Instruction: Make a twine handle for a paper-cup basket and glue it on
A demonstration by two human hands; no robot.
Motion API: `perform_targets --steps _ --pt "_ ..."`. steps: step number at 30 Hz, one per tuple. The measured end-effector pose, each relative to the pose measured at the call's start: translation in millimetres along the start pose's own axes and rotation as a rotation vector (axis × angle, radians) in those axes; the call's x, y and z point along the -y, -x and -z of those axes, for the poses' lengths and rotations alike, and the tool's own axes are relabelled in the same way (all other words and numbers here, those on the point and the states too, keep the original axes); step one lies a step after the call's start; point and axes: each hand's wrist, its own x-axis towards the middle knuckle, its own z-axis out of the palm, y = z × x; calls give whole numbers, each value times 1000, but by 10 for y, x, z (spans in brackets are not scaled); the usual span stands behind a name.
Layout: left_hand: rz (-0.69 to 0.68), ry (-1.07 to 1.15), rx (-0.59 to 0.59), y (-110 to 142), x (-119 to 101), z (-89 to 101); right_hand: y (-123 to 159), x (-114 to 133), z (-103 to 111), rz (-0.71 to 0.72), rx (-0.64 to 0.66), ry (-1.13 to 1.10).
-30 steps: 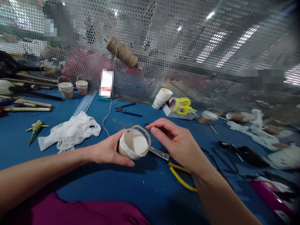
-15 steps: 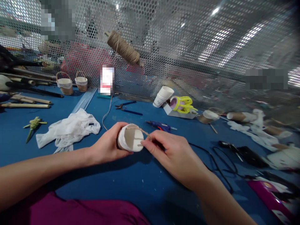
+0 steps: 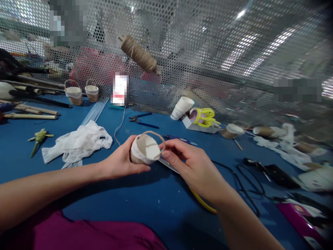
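Your left hand (image 3: pixel 125 159) grips the small basket (image 3: pixel 142 151); your right hand (image 3: pixel 186 161), partly curled, has fingertips at its twine handle (image 3: pixel 153 133).

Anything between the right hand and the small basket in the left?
Nothing visible: the fingertips of the right hand are right at the twine handle of the small basket. Scissors lie below, partly hidden by that hand.

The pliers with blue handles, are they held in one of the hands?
No, the pliers lie on the blue table, beyond the left hand and right hand.
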Motion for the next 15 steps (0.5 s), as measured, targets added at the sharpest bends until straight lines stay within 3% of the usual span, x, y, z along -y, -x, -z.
perform_targets --steps 3,6,15 --pt "91 221 90 -22 -4 6 -35 -107 12 44 31 -99" --pt "118 362 166 -24 -22 -9 -40 -164 1 63 141 -159" --pt "99 450 278 4 -102 -27 -14 -77 28 44 259 -374"
